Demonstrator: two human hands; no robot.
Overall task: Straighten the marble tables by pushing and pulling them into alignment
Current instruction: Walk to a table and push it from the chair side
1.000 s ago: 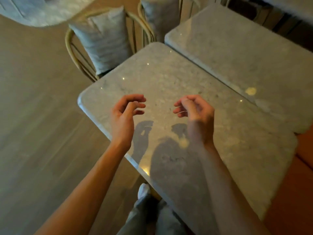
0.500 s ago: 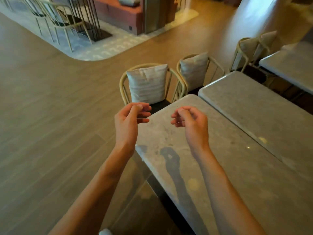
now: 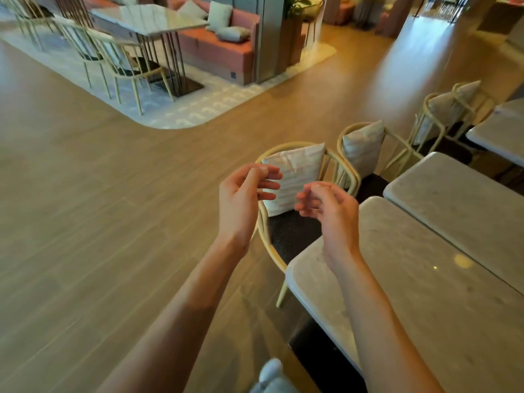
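Above the near marble table [image 3: 419, 293], my left hand [image 3: 241, 199] and right hand [image 3: 331, 211] hang in the air, fingers loosely curled, holding nothing. That table lies at four o'clock, a second marble table [image 3: 459, 199] just beside it at two o'clock. No writing is readable anywhere; a cushioned chair [image 3: 295, 177] stands at twelve.

Grey-veined marble tables [image 3: 425, 279], cream chair [image 3: 300, 148] with striped cushion [image 3: 295, 171].

Chair [image 3: 295, 222] against near table [image 3: 425, 293]
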